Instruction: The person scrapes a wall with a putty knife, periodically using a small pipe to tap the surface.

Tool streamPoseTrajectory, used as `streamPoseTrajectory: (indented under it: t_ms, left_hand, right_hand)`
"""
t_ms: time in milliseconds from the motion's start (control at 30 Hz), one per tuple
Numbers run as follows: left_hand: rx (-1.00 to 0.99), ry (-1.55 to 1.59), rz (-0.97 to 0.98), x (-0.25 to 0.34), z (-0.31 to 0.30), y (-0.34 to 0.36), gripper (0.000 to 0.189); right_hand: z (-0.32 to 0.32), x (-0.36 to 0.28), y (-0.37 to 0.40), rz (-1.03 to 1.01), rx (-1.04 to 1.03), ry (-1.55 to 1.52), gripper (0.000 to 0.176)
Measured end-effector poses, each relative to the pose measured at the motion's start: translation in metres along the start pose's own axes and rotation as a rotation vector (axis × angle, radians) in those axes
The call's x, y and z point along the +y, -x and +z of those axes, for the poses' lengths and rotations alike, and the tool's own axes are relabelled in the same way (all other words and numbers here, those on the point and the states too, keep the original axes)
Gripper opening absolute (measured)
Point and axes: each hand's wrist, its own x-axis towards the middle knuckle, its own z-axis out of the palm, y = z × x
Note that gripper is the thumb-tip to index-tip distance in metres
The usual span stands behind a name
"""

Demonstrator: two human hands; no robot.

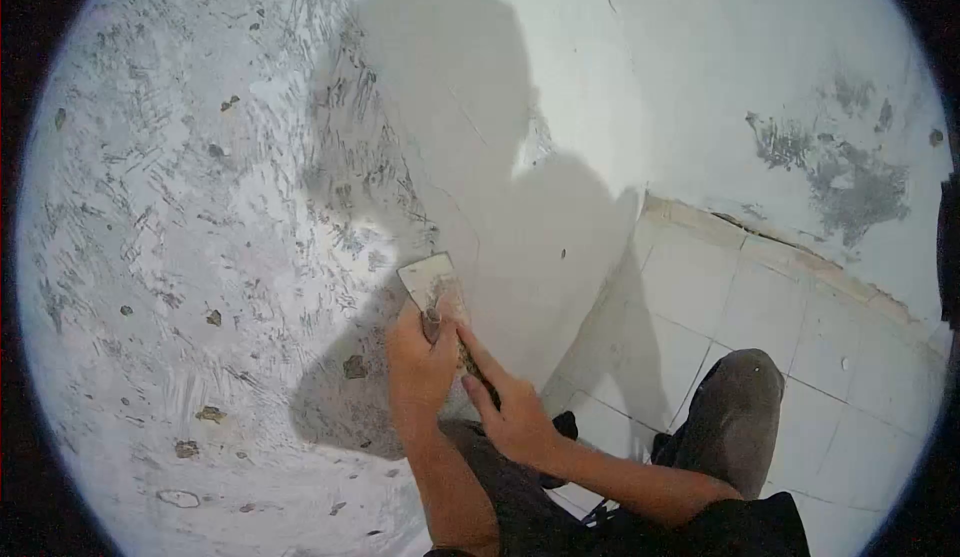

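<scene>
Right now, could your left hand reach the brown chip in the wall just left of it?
Probably yes: the brown chip lies close beside the left hand with nothing between them, though that hand is gripping the scraper.

Dull metal scraper blade (430, 282); rough, scratched plaster wall (180, 207); glossy floor tiles (820, 357)

Pale floor tiles (800, 357) meet a cracked skirting strip (790, 252), with a grey patch (860, 192) above it.

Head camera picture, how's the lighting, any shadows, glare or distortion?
Head view: fisheye, with black corners and bowed floor tiles; in the same head view, light from behind casts the person's shadow on the wall behind the putty knife; no glare, slightly soft focus.
</scene>
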Motion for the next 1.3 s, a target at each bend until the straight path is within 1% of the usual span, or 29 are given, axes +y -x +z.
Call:
streamPoseTrajectory:
  t_ms: [33,67,133,167,200,267,300,333,400,433,467,533,567,667,700,767,800,867,900,933,1000,1033,1067,1133,1167,1200,1233,1267,1300]
  left_hand:
    - [0.002,-0.037,-0.036,0.011,0.000,0.002,0.027]
    - [0.000,-0.038,-0.038,0.007,0.001,0.002,0.027]
    - [0.027,0.032,0.006,0.002,0.005,0.000,0.037]
    - [-0.002,0.034,-0.051,0.000,0.006,0.001,0.027]
    - [-0.003,0.035,-0.054,0.003,0.008,0.002,0.027]
    - [0.012,-0.022,-0.111,0.009,0.012,0.002,0.029]
    - [0.041,0.050,-0.076,0.002,0.015,0.002,0.030]
    - [0.039,0.051,-0.084,-0.004,0.019,0.002,0.030]
    - [0.105,0.033,0.003,-0.012,0.024,-0.003,0.032]
    - [0.139,0.027,0.054,-0.012,0.024,-0.005,0.033]
    - [0.144,0.035,0.066,-0.009,0.023,-0.007,0.033]
    - [0.141,0.054,0.042,-0.007,0.019,-0.006,0.037]
    - [0.148,0.063,0.046,-0.007,0.018,-0.006,0.037]
    - [0.085,0.010,-0.009,-0.013,0.020,-0.008,0.040]
    - [0.092,0.021,-0.011,-0.015,0.022,-0.007,0.040]
    - [0.077,0.122,0.000,-0.015,0.027,-0.008,0.041]
    - [0.100,0.147,-0.001,-0.014,0.028,-0.009,0.041]
    - [0.059,0.134,-0.008,-0.008,0.029,-0.010,0.040]
    - [0.209,0.099,0.118,-0.003,0.030,-0.008,0.028]
    - [0.227,0.105,0.117,0.002,0.033,-0.011,0.028]
    - [0.250,0.286,0.152,0.000,0.033,-0.009,0.031]
    - [0.193,0.252,0.090,0.007,0.025,-0.003,0.032]
    - [0.193,0.246,0.101,0.009,0.021,0.000,0.032]
    - [0.132,0.000,0.027,0.009,0.014,0.009,0.032]
    - [0.161,0.251,0.036,0.002,0.020,0.012,0.034]
    - [0.159,0.242,0.036,-0.004,0.020,0.013,0.034]
    - [0.111,0.216,0.008,-0.011,0.019,0.014,0.033]
    - [0.062,0.191,-0.022,-0.016,0.019,0.015,0.033]
    - [0.006,0.255,-0.099,-0.013,0.017,0.015,0.032]
  right_hand:
    - [-0.004,0.000,-0.001,-0.031,0.003,-0.027,0.054]
    - [-0.006,0.002,-0.002,-0.028,0.002,-0.029,0.054]
    - [-0.010,0.003,-0.006,-0.092,-0.017,0.003,0.054]
    - [-0.013,0.002,-0.006,0.021,-0.064,0.060,0.054]
    - [-0.018,-0.002,-0.006,0.024,-0.066,0.061,0.054]
    - [-0.027,-0.010,-0.008,0.143,-0.149,0.025,0.053]
    - [-0.015,0.015,-0.010,-0.279,0.070,0.046,0.052]
    - [-0.018,0.012,-0.011,-0.271,0.066,0.047,0.052]
    - [-0.025,0.001,-0.017,-0.065,-0.033,0.100,0.051]
    - [-0.021,0.007,-0.019,-0.096,-0.028,0.126,0.051]
    - [-0.017,0.013,-0.022,-0.107,-0.022,0.134,0.051]
    - [-0.007,0.015,-0.024,-0.247,0.083,0.065,0.053]
    - [-0.009,0.013,-0.022,-0.187,0.043,0.042,0.053]
    - [-0.014,0.007,-0.020,-0.184,0.051,0.109,0.051]
    - [-0.017,0.005,-0.018,-0.186,0.045,0.121,0.051]
    - [-0.026,-0.005,-0.019,-0.144,0.006,0.178,0.051]
    - [-0.027,-0.008,-0.019,-0.157,-0.010,0.204,0.051]
    - [-0.028,-0.007,-0.019,-0.067,0.028,0.193,0.051]
    - [-0.025,-0.010,-0.017,-0.100,0.059,0.186,0.050]
    - [-0.030,-0.017,-0.019,-0.112,0.046,0.195,0.050]
    - [-0.031,-0.026,-0.012,-0.134,0.066,0.191,0.050]
    - [-0.029,-0.025,-0.009,-0.170,0.078,0.179,0.050]
    - [-0.029,-0.025,-0.005,-0.179,0.084,0.172,0.050]
    - [-0.026,-0.024,0.003,-0.219,0.122,0.232,0.050]
    - [-0.024,-0.021,0.007,-0.224,0.126,0.224,0.050]
    - [-0.025,-0.018,0.010,-0.150,0.088,0.268,0.050]
    - [-0.024,-0.014,0.013,-0.072,0.047,0.313,0.050]
    - [-0.023,-0.011,0.015,-0.064,0.048,0.307,0.050]
    - [-0.023,-0.009,0.013,-0.079,0.056,0.329,0.050]
